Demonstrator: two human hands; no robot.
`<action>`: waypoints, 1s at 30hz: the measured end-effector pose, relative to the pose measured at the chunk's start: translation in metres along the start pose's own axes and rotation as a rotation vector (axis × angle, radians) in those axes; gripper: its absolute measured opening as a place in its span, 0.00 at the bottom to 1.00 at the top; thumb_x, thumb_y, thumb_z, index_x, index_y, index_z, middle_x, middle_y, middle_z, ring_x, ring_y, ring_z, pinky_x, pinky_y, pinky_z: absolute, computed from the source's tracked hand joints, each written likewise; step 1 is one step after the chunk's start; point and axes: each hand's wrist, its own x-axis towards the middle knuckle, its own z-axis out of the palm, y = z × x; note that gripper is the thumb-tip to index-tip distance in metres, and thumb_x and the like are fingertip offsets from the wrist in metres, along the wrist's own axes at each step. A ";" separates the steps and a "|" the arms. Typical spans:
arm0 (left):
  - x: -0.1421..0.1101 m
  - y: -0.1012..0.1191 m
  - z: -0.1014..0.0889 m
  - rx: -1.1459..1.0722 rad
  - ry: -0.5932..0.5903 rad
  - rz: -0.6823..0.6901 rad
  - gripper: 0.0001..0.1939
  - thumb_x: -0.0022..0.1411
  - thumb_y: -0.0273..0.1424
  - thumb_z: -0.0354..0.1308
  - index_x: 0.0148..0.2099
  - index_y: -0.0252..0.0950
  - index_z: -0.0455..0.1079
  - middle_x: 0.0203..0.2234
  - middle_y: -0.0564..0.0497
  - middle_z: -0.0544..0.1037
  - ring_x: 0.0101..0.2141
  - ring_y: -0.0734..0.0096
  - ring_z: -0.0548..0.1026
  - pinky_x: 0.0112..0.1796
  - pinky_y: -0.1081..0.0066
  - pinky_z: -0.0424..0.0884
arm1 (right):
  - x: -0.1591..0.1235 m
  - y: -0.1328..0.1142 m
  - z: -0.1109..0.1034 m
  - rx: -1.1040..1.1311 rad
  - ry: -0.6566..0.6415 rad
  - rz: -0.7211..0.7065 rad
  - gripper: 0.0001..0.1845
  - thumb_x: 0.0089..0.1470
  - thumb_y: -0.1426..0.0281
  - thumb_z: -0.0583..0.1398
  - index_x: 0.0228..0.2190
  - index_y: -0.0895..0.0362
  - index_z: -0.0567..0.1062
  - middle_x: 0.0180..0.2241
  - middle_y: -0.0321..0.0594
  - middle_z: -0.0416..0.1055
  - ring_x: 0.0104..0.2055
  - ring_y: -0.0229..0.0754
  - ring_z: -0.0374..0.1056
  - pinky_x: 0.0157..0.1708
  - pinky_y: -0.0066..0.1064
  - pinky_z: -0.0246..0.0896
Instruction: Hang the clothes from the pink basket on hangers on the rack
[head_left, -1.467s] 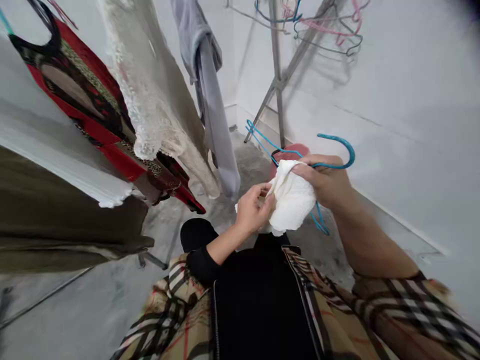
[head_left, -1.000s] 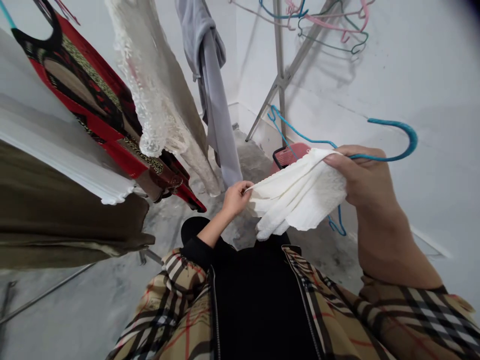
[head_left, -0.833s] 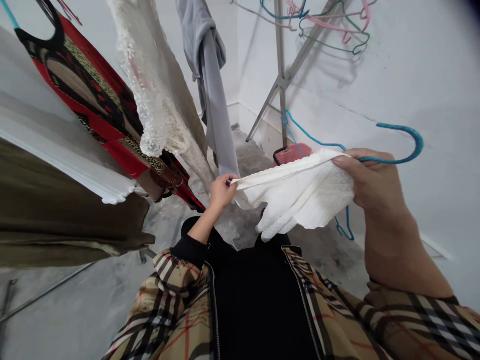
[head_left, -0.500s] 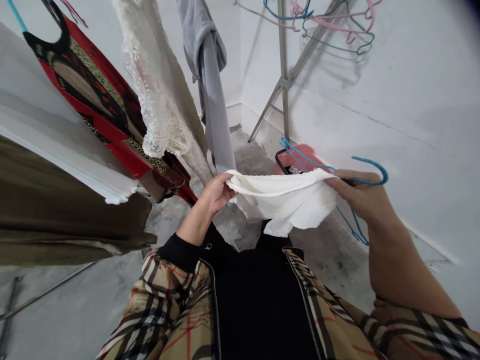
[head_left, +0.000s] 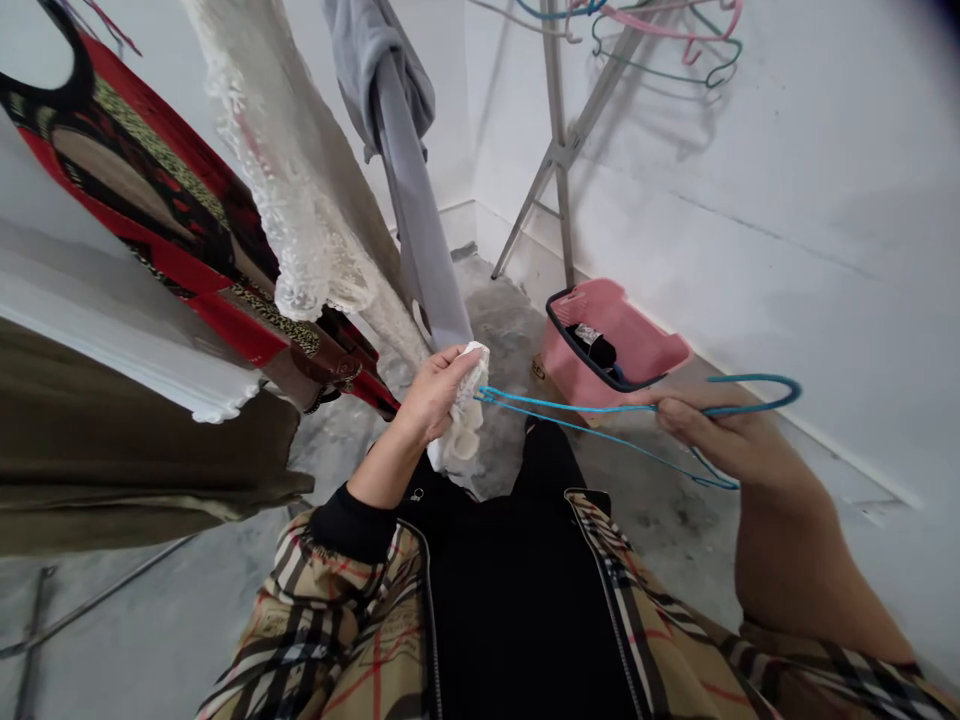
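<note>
My left hand (head_left: 437, 392) is closed on a white cloth garment (head_left: 459, 440), which hangs bunched below the fingers. What kind of garment it is cannot be made out. In my right hand (head_left: 712, 435) is a blue clothes hanger (head_left: 577, 407), gripped near the base of its hook. The hook points to the right, and the hanger's far end reaches left to the edge of the white cloth. Whether that end is inside the cloth or only against it is hard to tell.
A pink basket (head_left: 645, 345) with dark items inside stands on the floor by the wall. Hanging clothes fill the left side: a red patterned garment (head_left: 195, 250), white lace (head_left: 300, 220) and a grey garment (head_left: 420, 200). Behind is a metal stand (head_left: 559, 155) with several hangers (head_left: 675, 50).
The white cloth, stretched between both hands before, is now bunched in my left hand only. My right hand keeps the hanger, whose blue frame is now uncovered.
</note>
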 end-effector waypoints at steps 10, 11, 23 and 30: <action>-0.022 0.006 0.004 1.391 -0.078 0.769 0.12 0.64 0.36 0.55 0.42 0.42 0.80 0.29 0.48 0.75 0.31 0.67 0.70 0.34 0.69 0.64 | 0.040 -0.015 0.052 -0.145 0.033 -0.266 0.13 0.61 0.66 0.56 0.38 0.53 0.81 0.32 0.38 0.79 0.32 0.38 0.74 0.33 0.29 0.71; -0.024 0.009 0.005 1.477 -0.070 0.842 0.12 0.64 0.36 0.56 0.44 0.45 0.79 0.33 0.47 0.76 0.35 0.65 0.71 0.37 0.67 0.64 | 0.042 -0.014 0.054 -0.127 0.052 -0.266 0.13 0.61 0.64 0.57 0.38 0.53 0.81 0.34 0.38 0.79 0.34 0.39 0.75 0.35 0.30 0.71; -0.033 0.016 0.016 1.687 -0.115 0.791 0.16 0.66 0.35 0.55 0.54 0.49 0.74 0.32 0.51 0.78 0.28 0.71 0.72 0.23 0.72 0.51 | 0.051 0.042 0.068 -0.209 0.689 -0.270 0.22 0.59 0.58 0.59 0.52 0.54 0.71 0.44 0.46 0.71 0.47 0.48 0.69 0.48 0.44 0.68; -0.044 0.025 0.022 1.746 0.036 0.900 0.16 0.67 0.34 0.53 0.54 0.50 0.73 0.31 0.52 0.78 0.27 0.71 0.72 0.23 0.71 0.54 | -0.011 0.077 0.142 -0.252 0.131 -0.536 0.21 0.60 0.65 0.56 0.54 0.54 0.66 0.45 0.49 0.72 0.48 0.49 0.69 0.48 0.43 0.66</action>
